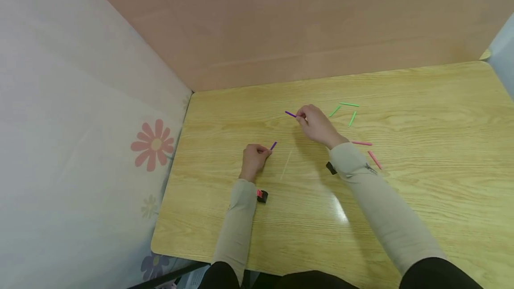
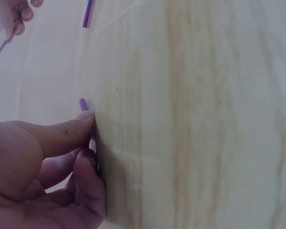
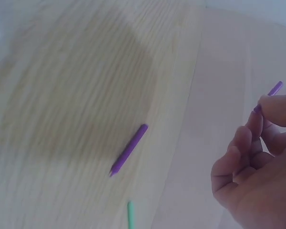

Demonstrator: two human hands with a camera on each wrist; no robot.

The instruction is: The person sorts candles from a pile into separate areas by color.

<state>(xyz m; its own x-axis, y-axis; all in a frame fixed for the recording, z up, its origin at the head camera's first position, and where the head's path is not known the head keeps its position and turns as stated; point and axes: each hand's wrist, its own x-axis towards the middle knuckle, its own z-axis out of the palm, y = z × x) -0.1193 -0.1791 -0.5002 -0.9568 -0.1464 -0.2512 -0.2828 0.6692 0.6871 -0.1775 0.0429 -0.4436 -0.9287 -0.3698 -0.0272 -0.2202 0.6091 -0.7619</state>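
Observation:
My left hand (image 1: 254, 160) is low over the table, pinching a short purple stick (image 1: 273, 146) between thumb and fingers. In the left wrist view, the tip of that purple stick (image 2: 83, 104) pokes out past the thumb. Farther back, my right hand (image 1: 317, 125) pinches another purple stick (image 1: 290, 113) by one end, the rest pointing left. A third purple stick (image 3: 128, 150) lies on the table in the right wrist view, beyond a green stick (image 3: 130, 214); in the head view it is hidden by the right hand.
Three green sticks (image 1: 349, 104) lie right of my right hand, near the table's back. Two pink sticks (image 1: 375, 159) lie beside the right sleeve. A faint pale line (image 1: 286, 164) shows between the hands. Behind the wooden table (image 1: 441, 146) rises a brown panel (image 1: 301, 26); a flowered sheet (image 1: 100, 146) hangs left.

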